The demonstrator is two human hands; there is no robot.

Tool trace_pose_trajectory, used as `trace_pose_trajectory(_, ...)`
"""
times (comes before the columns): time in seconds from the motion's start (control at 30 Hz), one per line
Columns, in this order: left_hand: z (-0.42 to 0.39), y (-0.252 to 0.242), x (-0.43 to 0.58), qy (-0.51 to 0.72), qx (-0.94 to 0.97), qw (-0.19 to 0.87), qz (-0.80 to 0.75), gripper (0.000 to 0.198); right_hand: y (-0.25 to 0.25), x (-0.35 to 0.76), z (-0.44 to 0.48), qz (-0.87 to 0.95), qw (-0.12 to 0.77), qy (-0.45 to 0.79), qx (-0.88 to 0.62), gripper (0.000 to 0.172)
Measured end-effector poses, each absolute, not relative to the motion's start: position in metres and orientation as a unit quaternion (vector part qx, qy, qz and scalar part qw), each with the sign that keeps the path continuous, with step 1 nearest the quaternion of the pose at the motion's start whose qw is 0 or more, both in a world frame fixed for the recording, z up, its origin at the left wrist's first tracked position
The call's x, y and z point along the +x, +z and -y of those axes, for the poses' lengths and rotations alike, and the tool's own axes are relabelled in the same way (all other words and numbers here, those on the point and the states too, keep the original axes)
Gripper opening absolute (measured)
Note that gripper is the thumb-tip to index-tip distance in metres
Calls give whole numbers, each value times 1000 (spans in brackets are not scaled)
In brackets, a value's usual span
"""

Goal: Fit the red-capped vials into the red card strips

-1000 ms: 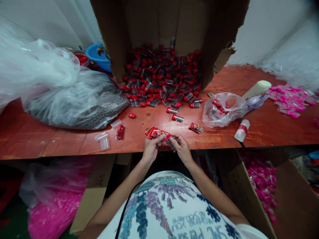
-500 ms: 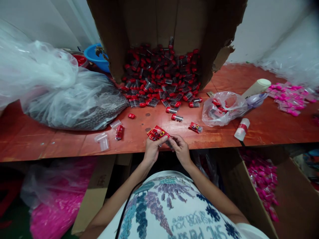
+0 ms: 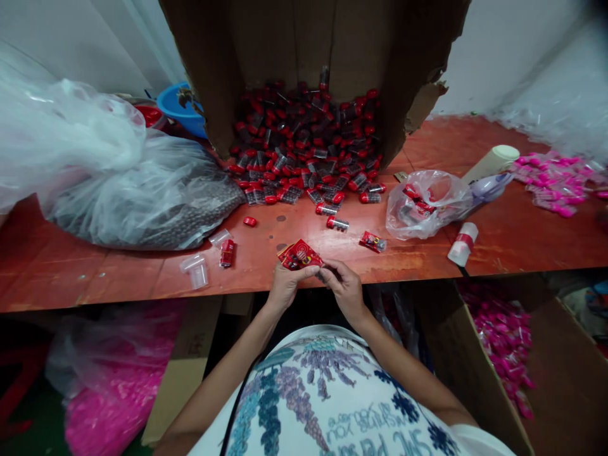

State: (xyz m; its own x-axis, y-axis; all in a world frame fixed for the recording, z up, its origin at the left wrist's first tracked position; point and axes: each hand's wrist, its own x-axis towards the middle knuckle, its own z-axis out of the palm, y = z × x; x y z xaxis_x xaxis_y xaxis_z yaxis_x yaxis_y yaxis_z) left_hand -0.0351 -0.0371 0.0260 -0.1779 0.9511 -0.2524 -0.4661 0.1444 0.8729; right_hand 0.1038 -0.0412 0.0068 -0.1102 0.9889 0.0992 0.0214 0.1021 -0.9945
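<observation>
In front of me, at the table's near edge, my left hand [image 3: 284, 285] is closed on a small fanned stack of red printed cards [image 3: 304, 252], thumb on top. My right hand [image 3: 346, 286] pinches at the stack's right corner. A small dark, partly clear bit shows under its fingertips, too hidden to name. Right of the hands lies a red packet with dark contents [image 3: 373, 242]. Left of them are a banded red bundle [image 3: 227, 253], clear empty tubes [image 3: 196, 271] and a red cap [image 3: 249, 221].
A torn cardboard box [image 3: 432, 107] lies open behind a heap of red-capped tubes [image 3: 304, 152]. At left slumps a clear bag of dark beads [image 3: 166, 202]. A small plastic bag [image 3: 422, 209], white roll [image 3: 462, 246] and pink-capped pieces [image 3: 551, 180] are at right.
Both hands stay together at the table edge. My left hand has shifted slightly left with the cards, whose top face is turned a little. My right fingers have drawn closer around the corner.
</observation>
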Motion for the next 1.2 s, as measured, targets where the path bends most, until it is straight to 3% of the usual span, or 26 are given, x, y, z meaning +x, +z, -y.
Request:
trace_pose_trajectory(0.1, 38, 23, -31, 606, 251, 581, -481, 20, 6, 105, 40, 592, 492, 456, -446, 23)
trace_pose_trajectory(0.3, 35, 19, -38, 579, 239, 603, -494, 22, -1, 107, 38, 528, 468, 541, -457, 31)
trace_pose_trajectory(0.67, 36, 22, -35, 591, 303, 537, -520, 18, -6, 116, 38, 648, 428, 459, -431, 43)
trace_pose_trajectory(0.93, 39, 28, -36, 594, 261, 589, -481, 26, -2, 112, 38, 434, 457, 653, -420, 40)
trace_pose_trajectory(1.1, 39, 26, -30, 599, 268, 559, -506, 22, -5, 106, 41, 464, 494, 594, -433, 31)
trace_pose_trajectory(1.2, 37, 27, -29, 595, 278, 550, -516, 24, -9, 103, 43, 478, 489, 577, -447, 35)
